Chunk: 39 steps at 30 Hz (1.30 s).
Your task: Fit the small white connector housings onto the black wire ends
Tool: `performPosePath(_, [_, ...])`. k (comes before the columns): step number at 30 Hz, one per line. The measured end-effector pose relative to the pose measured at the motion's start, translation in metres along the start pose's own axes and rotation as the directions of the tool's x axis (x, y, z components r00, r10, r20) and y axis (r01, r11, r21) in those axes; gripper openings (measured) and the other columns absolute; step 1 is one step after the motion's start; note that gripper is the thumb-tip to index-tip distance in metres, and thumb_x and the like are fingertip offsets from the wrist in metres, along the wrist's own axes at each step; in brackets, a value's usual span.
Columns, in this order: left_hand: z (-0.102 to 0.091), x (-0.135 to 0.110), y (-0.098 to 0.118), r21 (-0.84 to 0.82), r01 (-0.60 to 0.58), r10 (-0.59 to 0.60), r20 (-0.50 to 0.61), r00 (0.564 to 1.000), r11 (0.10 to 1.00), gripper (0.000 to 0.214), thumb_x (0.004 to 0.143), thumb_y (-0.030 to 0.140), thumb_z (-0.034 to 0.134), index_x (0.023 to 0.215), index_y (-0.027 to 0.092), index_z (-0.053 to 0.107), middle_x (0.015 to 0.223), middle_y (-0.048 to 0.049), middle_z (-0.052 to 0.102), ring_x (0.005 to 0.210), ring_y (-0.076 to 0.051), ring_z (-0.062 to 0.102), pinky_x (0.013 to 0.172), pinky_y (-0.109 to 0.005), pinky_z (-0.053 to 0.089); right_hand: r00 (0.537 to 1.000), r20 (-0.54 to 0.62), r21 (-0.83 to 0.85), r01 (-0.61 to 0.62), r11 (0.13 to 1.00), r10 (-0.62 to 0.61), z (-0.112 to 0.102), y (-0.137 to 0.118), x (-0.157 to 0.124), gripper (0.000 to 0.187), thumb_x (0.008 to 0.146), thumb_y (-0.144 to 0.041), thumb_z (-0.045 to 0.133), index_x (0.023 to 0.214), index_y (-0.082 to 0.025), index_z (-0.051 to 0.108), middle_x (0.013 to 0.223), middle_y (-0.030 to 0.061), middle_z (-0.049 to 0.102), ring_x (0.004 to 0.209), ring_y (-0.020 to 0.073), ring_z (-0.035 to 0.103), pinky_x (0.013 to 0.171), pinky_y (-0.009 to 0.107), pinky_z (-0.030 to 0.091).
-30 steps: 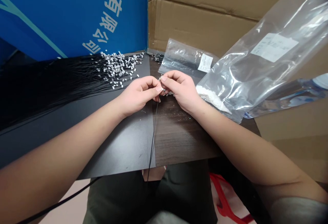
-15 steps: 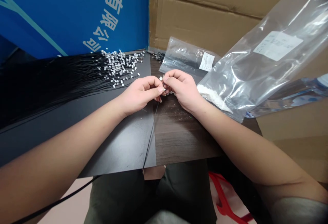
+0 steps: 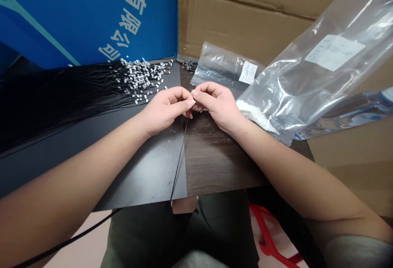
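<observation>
My left hand (image 3: 164, 110) and my right hand (image 3: 216, 104) meet fingertip to fingertip above the dark table (image 3: 215, 161). The left hand pinches the top end of a thin black cable (image 3: 179, 159) that runs down over the table's front edge. The right hand's fingers are closed in a pinch at the same spot, on a tiny part I cannot make out. A few small white pieces (image 3: 201, 109) lie under the fingers.
A bundle of black cables with white end tags (image 3: 138, 77) fans out at the left on a black mat (image 3: 144, 174). Clear plastic bags (image 3: 307, 84) (image 3: 224, 67) lie at the right and behind the hands. A blue board (image 3: 92, 14) and cardboard (image 3: 245, 18) stand behind.
Both hands have stayed together at the cable's end, shifting only slightly. The cable's lower part has swung a little to the left.
</observation>
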<state>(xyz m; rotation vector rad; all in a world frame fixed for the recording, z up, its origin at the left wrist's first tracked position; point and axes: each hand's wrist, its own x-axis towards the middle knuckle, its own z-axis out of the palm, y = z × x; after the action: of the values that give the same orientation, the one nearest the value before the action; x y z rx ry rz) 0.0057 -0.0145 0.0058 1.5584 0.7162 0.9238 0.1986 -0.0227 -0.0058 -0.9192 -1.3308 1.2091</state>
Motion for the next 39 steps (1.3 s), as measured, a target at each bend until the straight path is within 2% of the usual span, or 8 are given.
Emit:
performPosePath(12, [0.002, 0.0, 0.002, 0.017, 0.019, -0.019, -0.002, 1.0, 1.0, 0.025, 0.09, 0.038, 0.083, 0.085, 0.017, 0.07, 0.077, -0.0029, 0.073, 0.072, -0.015, 0.067, 0.074, -0.029, 0.055, 0.998, -0.012, -0.022, -0.061, 0.998, 0.06, 0.002, -0.004, -0.001, 0.023, 0.092, -0.039, 0.083, 0.085, -0.021, 0.07, 0.072, -0.0026, 0.068, 0.069, 0.0125, 0.063, 0.068, 0.027, 0.053])
performPosePath(19, [0.002, 0.0, 0.003, 0.028, 0.014, -0.014, 0.005, 1.0, 0.999, 0.024, 0.091, 0.036, 0.082, 0.084, 0.017, 0.07, 0.077, -0.0029, 0.072, 0.072, -0.015, 0.066, 0.073, -0.028, 0.055, 0.999, 0.011, -0.04, -0.048, 0.998, 0.048, 0.001, -0.003, 0.001, 0.042, 0.088, -0.059, 0.088, 0.086, -0.023, 0.068, 0.073, -0.0019, 0.067, 0.072, 0.0144, 0.063, 0.068, 0.029, 0.053])
performPosePath(24, [0.002, 0.0, 0.003, 0.023, 0.027, -0.027, 0.011, 1.0, 0.999, 0.025, 0.091, 0.038, 0.083, 0.086, 0.017, 0.07, 0.077, -0.0033, 0.073, 0.072, -0.015, 0.068, 0.074, -0.029, 0.055, 1.0, 0.013, -0.019, -0.014, 1.0, 0.014, 0.0, 0.0, 0.001, 0.041, 0.089, -0.058, 0.087, 0.087, -0.023, 0.066, 0.074, -0.0022, 0.067, 0.071, 0.0135, 0.063, 0.068, 0.028, 0.054])
performPosePath(27, [0.0, 0.0, 0.004, 0.018, 0.043, -0.043, -0.036, 0.998, 0.999, 0.023, 0.09, 0.036, 0.083, 0.086, 0.017, 0.07, 0.079, -0.0039, 0.073, 0.074, -0.015, 0.068, 0.074, -0.029, 0.055, 0.999, -0.031, 0.007, 0.01, 1.0, -0.01, 0.0, 0.0, 0.002, 0.042, 0.087, -0.057, 0.089, 0.089, -0.023, 0.065, 0.079, -0.0016, 0.067, 0.071, 0.0125, 0.063, 0.066, 0.027, 0.053])
performPosePath(31, [-0.007, 0.004, 0.001, -0.003, 0.07, -0.069, -0.159, 0.985, 0.998, 0.017, 0.087, 0.029, 0.083, 0.085, 0.017, 0.07, 0.076, -0.0028, 0.071, 0.07, -0.014, 0.066, 0.07, -0.028, 0.053, 0.997, -0.081, 0.032, -0.006, 0.999, 0.009, -0.002, -0.002, 0.003, 0.045, 0.085, -0.058, 0.091, 0.09, -0.023, 0.065, 0.09, 0.0, 0.07, 0.073, 0.0108, 0.062, 0.064, 0.024, 0.053])
performPosePath(35, [-0.015, 0.008, -0.003, -0.012, 0.093, -0.093, -0.236, 0.967, 0.996, 0.014, 0.085, 0.025, 0.081, 0.083, 0.018, 0.069, 0.073, -0.0018, 0.07, 0.068, -0.013, 0.064, 0.069, -0.027, 0.051, 0.998, -0.01, 0.09, -0.061, 0.994, 0.062, -0.005, 0.0, 0.004, 0.039, 0.086, -0.052, 0.091, 0.089, -0.021, 0.067, 0.083, -0.0006, 0.07, 0.065, 0.0094, 0.061, 0.058, 0.023, 0.051])
performPosePath(39, [-0.019, 0.009, -0.005, -0.009, 0.114, -0.113, -0.22, 0.969, 0.993, 0.015, 0.085, 0.026, 0.08, 0.082, 0.018, 0.069, 0.068, -0.0019, 0.069, 0.063, -0.013, 0.062, 0.065, -0.027, 0.049, 0.98, 0.141, 0.035, -0.148, 0.988, 0.142, -0.006, 0.003, 0.003, 0.039, 0.086, -0.051, 0.091, 0.088, -0.02, 0.068, 0.077, -0.0009, 0.071, 0.058, 0.0093, 0.062, 0.051, 0.022, 0.049])
